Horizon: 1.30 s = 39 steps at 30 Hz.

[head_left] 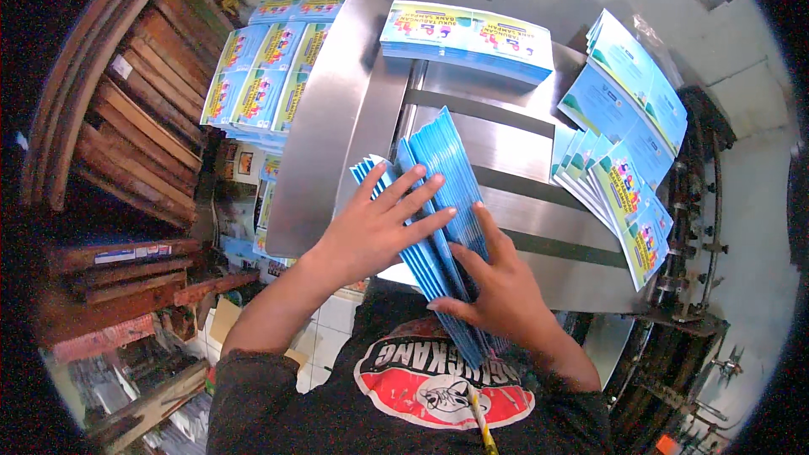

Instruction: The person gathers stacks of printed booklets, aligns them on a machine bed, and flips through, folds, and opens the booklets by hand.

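Observation:
A fanned bundle of blue booklets (447, 173) leans over the near edge of the metal table, its edges spread in overlapping steps. My left hand (379, 223) rests across the left part of the bundle, fingers stretched and spread. On the right side, my right hand (506, 291) grips the bundle's edge, with a finger laid over the booklets; the fingers underneath are hidden. A narrower group of booklets (421, 265) stands apart under my left hand, parted from the wider fan.
A neat stack of yellow-and-blue booklets (468, 38) sits at the table's far side. Fanned booklets (624, 109) lie along the right edge, near dark machinery (683, 236). More stacks (265, 76) stand left of the metal table (324, 118). Wooden boards (143, 109) fill a rack farther left.

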{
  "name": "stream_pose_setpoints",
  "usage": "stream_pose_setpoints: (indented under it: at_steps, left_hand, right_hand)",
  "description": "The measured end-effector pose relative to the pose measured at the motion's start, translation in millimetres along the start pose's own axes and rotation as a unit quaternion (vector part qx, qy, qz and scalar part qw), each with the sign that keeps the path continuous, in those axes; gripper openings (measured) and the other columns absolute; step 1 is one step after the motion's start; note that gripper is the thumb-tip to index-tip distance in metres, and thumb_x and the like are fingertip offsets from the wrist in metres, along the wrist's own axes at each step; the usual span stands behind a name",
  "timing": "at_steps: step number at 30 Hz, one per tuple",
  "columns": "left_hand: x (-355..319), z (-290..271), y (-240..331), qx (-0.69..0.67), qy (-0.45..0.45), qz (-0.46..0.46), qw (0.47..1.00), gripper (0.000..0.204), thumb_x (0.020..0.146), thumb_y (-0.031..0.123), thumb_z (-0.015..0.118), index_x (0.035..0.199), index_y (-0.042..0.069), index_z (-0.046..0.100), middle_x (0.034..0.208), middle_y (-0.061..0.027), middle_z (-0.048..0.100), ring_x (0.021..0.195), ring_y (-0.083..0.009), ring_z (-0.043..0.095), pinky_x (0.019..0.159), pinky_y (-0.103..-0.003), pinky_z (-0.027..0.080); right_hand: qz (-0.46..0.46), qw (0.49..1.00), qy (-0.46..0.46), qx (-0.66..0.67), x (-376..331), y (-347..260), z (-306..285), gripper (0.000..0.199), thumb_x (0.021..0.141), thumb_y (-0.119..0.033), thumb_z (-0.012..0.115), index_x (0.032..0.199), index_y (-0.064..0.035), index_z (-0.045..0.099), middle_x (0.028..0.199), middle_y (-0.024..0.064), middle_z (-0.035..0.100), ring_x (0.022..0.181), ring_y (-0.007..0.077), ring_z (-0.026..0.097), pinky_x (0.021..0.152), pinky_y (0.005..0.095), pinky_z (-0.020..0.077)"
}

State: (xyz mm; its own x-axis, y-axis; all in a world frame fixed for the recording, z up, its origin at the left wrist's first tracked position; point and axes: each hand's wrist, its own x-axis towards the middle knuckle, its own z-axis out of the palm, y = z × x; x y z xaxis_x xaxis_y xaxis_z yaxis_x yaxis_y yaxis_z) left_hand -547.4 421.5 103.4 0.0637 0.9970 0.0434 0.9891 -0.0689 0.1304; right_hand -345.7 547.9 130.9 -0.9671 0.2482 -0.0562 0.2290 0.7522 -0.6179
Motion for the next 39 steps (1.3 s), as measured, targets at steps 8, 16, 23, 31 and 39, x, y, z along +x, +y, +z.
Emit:
stream_pose_setpoints:
  at_steps: [8,16,23,31,39]
  left_hand:
    - [-8.7,4.3,-7.3,-0.009,0.024,0.012,1.0,0.08,0.067,0.026,0.075,0.14,0.027,0.042,0.153,-0.009,0.03,0.14,-0.0314,0.03,0.11,-0.061,0.021]
    - [-28.5,16.0,-29.9,-0.172,0.121,0.056,0.976,0.104,0.055,0.035,0.085,0.143,0.019,0.032,0.156,-0.0156,0.019,0.144,-0.0353,0.02,0.11,-0.061,0.02]
    - [31.9,-18.7,11.4,-0.024,0.015,0.061,0.998,0.096,0.056,0.033,0.085,0.138,0.017,0.039,0.149,-0.0161,0.03,0.138,-0.0319,0.031,0.111,-0.059,0.022]
    - [97.7,-51.0,65.9,0.024,0.028,0.022,0.999,0.059,0.052,0.037,0.085,0.098,0.01,0.062,0.09,-0.0044,0.055,0.094,-0.0235,0.055,0.088,-0.043,0.041]
    - [104.1,-53.8,104.0,0.016,0.032,0.0,0.999,0.063,0.057,0.031,0.084,0.11,0.008,0.06,0.1,-0.0094,0.058,0.097,-0.0308,0.056,0.086,-0.042,0.041]
  right_hand:
    - [0.006,1.0,-0.019,0.01,1.4,-3.1,4.4,0.066,0.075,-0.045,0.076,0.121,-0.0028,0.057,0.15,0.0315,0.019,0.131,0.0482,0.036,0.106,0.0495,0.0374]
    - [0.02,0.994,0.041,0.1,5.0,-3.5,23.2,0.084,0.073,-0.004,0.07,0.14,-0.0057,0.02,0.151,0.0292,0.008,0.122,0.0539,0.042,0.094,0.0482,0.0508]
    - [0.016,0.993,-0.006,0.119,-11.2,16.6,-10.8,0.088,0.075,-0.007,0.069,0.141,-0.0065,0.01,0.152,0.0283,0.012,0.125,0.0499,0.042,0.102,0.0479,0.0433]
    - [0.148,0.984,-0.06,-0.076,-73.8,49.7,-71.2,0.07,0.075,-0.02,0.07,0.134,-0.0028,0.037,0.115,0.0194,0.058,0.099,0.0381,0.062,0.077,0.0497,0.0525]
    - [0.117,0.975,-0.009,-0.189,-121.9,77.1,-123.0,0.059,0.072,-0.018,0.072,0.126,-0.0096,0.05,0.11,0.0119,0.061,0.099,0.0312,0.061,0.083,0.0409,0.051]
